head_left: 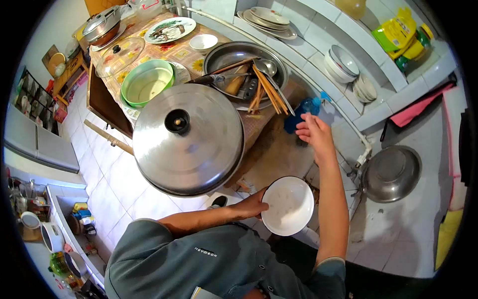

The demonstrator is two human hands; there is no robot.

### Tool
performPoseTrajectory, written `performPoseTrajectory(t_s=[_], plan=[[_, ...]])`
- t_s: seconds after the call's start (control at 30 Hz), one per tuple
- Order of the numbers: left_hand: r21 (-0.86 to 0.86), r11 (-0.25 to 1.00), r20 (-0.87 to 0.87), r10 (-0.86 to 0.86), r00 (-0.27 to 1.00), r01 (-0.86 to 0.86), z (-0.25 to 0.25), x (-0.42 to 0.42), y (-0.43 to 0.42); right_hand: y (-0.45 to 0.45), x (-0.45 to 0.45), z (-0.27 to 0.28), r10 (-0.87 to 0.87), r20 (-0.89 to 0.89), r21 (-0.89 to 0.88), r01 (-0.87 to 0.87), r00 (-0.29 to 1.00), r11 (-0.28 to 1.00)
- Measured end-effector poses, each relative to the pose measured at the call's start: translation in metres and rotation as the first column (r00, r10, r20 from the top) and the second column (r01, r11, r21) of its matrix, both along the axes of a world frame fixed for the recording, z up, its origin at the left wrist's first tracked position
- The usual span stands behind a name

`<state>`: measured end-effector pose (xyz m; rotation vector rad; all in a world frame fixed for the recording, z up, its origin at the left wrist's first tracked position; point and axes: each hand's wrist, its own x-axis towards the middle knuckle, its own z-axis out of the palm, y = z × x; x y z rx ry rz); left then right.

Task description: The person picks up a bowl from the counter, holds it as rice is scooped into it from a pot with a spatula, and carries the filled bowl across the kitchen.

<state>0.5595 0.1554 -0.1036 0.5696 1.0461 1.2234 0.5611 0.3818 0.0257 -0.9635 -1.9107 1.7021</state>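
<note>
My left hand (250,205) grips the rim of a white bowl (294,207) close to my body, its thumb at the near edge. A pale, thin residue or liquid shows inside the bowl. Stretched forward, my right hand (313,133) holds nothing that I can see, its fingers loosely bent and apart. Just beyond it are a blue plastic bottle (311,106) and the ends of several wooden chopsticks (271,84). The chopsticks lie across a metal pan (226,52) with a ladle (266,67) and other utensils.
A large pot lid (204,142) with a black knob covers the table's near corner. Behind it stand green bowls (148,82), a glass lid (119,57) and a patterned plate (170,30). Stacked bowls (341,64) sit on the tiled shelf; a metal basin (391,173) leans at right.
</note>
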Motion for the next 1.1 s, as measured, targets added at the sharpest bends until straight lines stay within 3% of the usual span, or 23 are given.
performPoseTrajectory(t_s=[0.03,0.1,0.37,0.47,0.53,0.67,0.73,0.8,0.87,0.9,0.93,1.0,1.07,1.1], plan=[[0.007,1.000,0.007,0.007,1.000,-0.007,-0.002,-0.004,0.001,0.005,-0.016,0.003,0.007,0.007,0.007,-0.007,1.000,1.000],[0.084,0.996,-0.029,-0.029,0.999,0.032,-0.007,-0.013,0.003,0.009,-0.042,0.006,0.021,0.151,-0.146,0.001,0.988,0.989],[0.076,0.997,-0.019,0.031,0.999,-0.029,-0.014,-0.024,-0.003,0.024,-0.074,0.001,0.123,0.240,-0.123,-0.096,0.963,0.988],[0.097,0.993,-0.006,0.064,0.998,-0.063,-0.010,-0.027,-0.004,0.029,-0.069,0.008,0.125,0.123,-0.244,-0.092,0.984,0.965],[0.101,0.992,0.007,0.075,0.997,-0.076,-0.008,-0.027,-0.004,0.030,-0.058,0.013,0.141,-0.078,-0.373,-0.160,0.987,0.914],[0.085,0.993,-0.085,0.088,0.992,-0.081,-0.008,-0.020,-0.003,0.008,-0.005,0.026,0.157,-0.264,-0.244,-0.223,0.952,0.944],[0.096,0.990,-0.099,0.111,0.989,-0.102,-0.006,-0.011,-0.002,-0.006,0.036,0.028,-0.026,-0.345,-0.221,-0.054,0.938,0.974],[0.123,0.984,-0.144,0.144,0.979,-0.127,-0.004,-0.001,-0.002,-0.017,0.085,0.022,-0.073,-0.295,-0.174,0.021,0.953,0.984],[0.114,0.985,-0.174,0.149,0.973,-0.131,-0.006,0.012,-0.002,-0.005,0.148,-0.007,-0.064,-0.297,-0.246,-0.012,0.953,0.969],[0.104,0.984,-0.193,0.160,0.968,-0.142,-0.007,0.018,-0.004,-0.008,0.177,-0.017,-0.132,-0.296,-0.263,0.052,0.946,0.963],[0.079,0.990,-0.067,0.120,0.991,-0.115,0.005,0.023,-0.009,-0.012,0.206,-0.028,-0.192,-0.289,-0.281,0.109,0.938,0.953],[0.066,0.989,-0.088,0.136,0.987,-0.131,0.013,0.036,-0.018,-0.020,0.262,-0.061,-0.267,-0.344,-0.315,0.157,0.900,0.936],[0.051,0.986,-0.061,0.160,0.985,-0.157,0.008,0.050,-0.024,-0.026,0.301,-0.113,-0.453,-0.031,0.070,0.454,0.891,0.888],[0.041,0.979,-0.065,0.200,0.978,-0.197,0.003,0.058,-0.029,-0.030,0.320,-0.125,-0.645,-0.007,-0.001,0.645,0.764,0.764]])
